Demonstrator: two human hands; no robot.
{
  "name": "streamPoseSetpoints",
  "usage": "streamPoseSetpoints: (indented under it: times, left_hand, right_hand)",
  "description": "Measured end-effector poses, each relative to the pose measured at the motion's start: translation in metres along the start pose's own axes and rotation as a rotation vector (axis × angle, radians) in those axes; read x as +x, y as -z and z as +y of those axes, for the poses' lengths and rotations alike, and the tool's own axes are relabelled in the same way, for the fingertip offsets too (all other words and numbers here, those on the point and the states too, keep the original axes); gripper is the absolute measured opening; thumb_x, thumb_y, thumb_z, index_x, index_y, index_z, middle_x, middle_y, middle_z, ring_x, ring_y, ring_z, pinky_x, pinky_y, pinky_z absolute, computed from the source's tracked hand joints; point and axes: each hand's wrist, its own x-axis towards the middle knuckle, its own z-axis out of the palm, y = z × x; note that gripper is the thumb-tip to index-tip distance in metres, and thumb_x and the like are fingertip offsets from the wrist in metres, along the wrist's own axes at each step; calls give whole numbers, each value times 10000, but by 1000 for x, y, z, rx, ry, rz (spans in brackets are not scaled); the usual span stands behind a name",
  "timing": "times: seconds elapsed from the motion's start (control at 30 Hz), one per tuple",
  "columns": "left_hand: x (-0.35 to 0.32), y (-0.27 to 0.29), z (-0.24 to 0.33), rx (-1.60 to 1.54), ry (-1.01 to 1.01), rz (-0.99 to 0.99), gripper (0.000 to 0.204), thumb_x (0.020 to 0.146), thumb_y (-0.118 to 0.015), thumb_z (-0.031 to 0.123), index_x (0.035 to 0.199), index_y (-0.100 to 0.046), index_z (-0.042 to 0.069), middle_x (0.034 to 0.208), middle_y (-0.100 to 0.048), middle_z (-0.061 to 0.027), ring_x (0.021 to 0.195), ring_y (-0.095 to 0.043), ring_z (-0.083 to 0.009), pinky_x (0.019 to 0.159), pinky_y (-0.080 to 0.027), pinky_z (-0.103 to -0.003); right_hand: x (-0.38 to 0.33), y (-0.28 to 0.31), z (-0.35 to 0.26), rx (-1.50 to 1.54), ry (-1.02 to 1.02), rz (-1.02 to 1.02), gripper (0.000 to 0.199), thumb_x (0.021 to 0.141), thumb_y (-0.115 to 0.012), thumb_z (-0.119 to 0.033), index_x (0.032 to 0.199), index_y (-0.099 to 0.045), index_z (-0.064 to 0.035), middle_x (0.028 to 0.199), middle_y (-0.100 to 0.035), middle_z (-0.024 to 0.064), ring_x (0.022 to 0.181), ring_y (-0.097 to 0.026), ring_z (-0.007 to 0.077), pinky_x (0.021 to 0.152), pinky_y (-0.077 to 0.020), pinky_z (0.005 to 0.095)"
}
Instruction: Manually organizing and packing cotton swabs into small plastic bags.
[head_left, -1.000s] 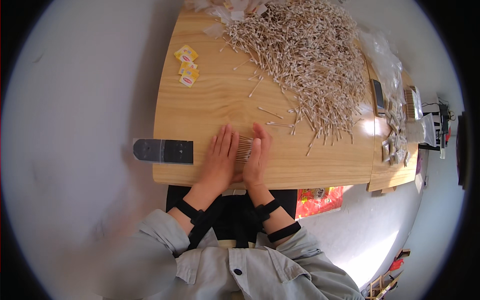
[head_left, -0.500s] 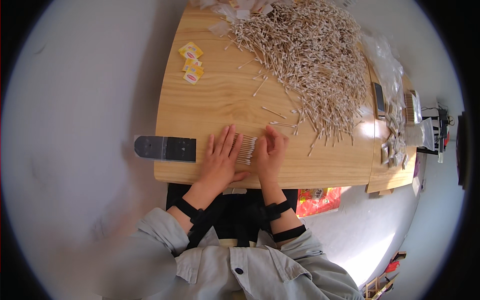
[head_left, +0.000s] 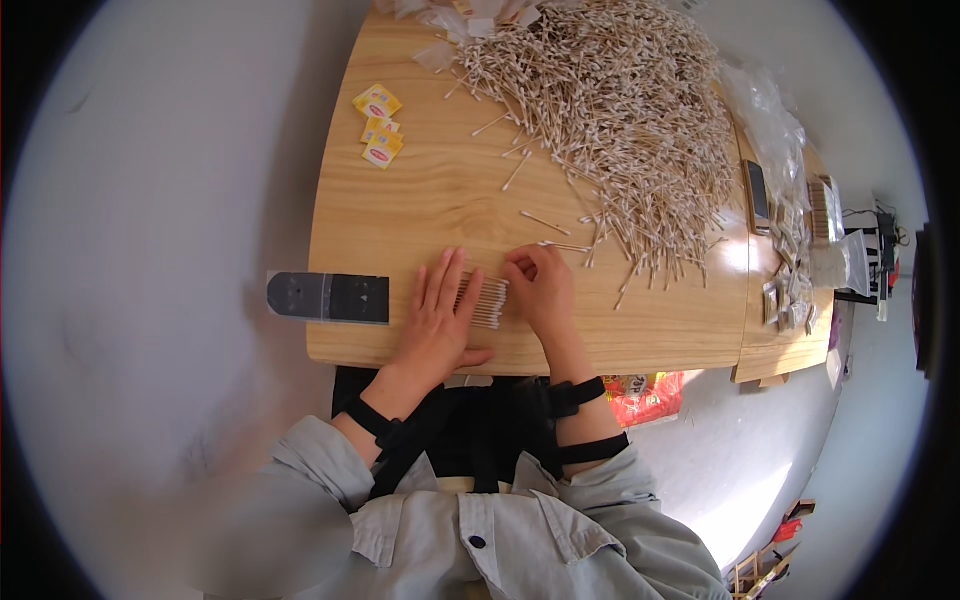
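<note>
A neat row of cotton swabs (head_left: 490, 302) lies side by side on the wooden table near its front edge. My left hand (head_left: 432, 318) rests flat over the left part of that row, fingers stretched out and slightly spread, thumb toward the right. Just past the row's far right corner is my right hand (head_left: 546, 290), its fingers bent and pinched together; whatever may be between the fingertips is hidden. A loose cotton swab (head_left: 570, 247) lies right behind the right hand, and another swab (head_left: 546, 222) a little farther off.
A large heap of cotton swabs (head_left: 630, 130) covers the far right. Yellow packets (head_left: 383, 150) lie far left; a black-and-grey strip (head_left: 340, 298) overhangs the left edge. To the right are a phone (head_left: 758, 195), clear plastic bags (head_left: 768, 115) and small packets (head_left: 788, 305). A red package (head_left: 645, 400) sits below.
My right hand has moved a little away from me and turned, its fingertips now at the row's far right corner. The left hand has stayed flat on the swabs.
</note>
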Motion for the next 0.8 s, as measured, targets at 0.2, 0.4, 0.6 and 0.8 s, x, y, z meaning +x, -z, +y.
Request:
streamPoseSetpoints:
  times: [0.2,0.4,0.6,0.8]
  left_hand:
    - [-3,3,-1,-28,11,-18,1082,579,-866,370,1422,-309,-19,1520,-192,-233,1429,-167,-386,1156,-152,-536]
    - [-13,0,-4,50,46,-75,1039,661,-804,380,1447,-260,-27,1533,-185,-232,1436,-176,-375,1161,-149,-516]
    - [-17,-1,-3,138,95,-73,1052,676,-760,457,1451,-255,-45,1543,-180,-222,1450,-152,-350,1163,-148,-506]
    - [-21,-5,-7,127,90,-18,1062,682,-730,505,1454,-257,-50,1543,-204,-204,1456,-147,-328,1164,-123,-516]
  right_hand:
    - [-18,-11,-6,267,-41,419,212,922,-561,-94,1121,-597,-28,1047,-547,116,961,-574,216,796,-492,322]
    - [-45,-44,-19,585,45,227,402,1006,-382,-212,1321,-469,21,1223,-478,169,1156,-472,267,1037,-350,356]
    - [-44,-53,-30,476,40,230,353,988,-393,-151,1282,-491,19,1203,-488,175,1161,-466,307,1009,-364,382]
    - [-24,-54,-27,-338,270,325,436,801,-519,-2,1237,-536,-17,1184,-490,178,1149,-460,375,988,-367,444]
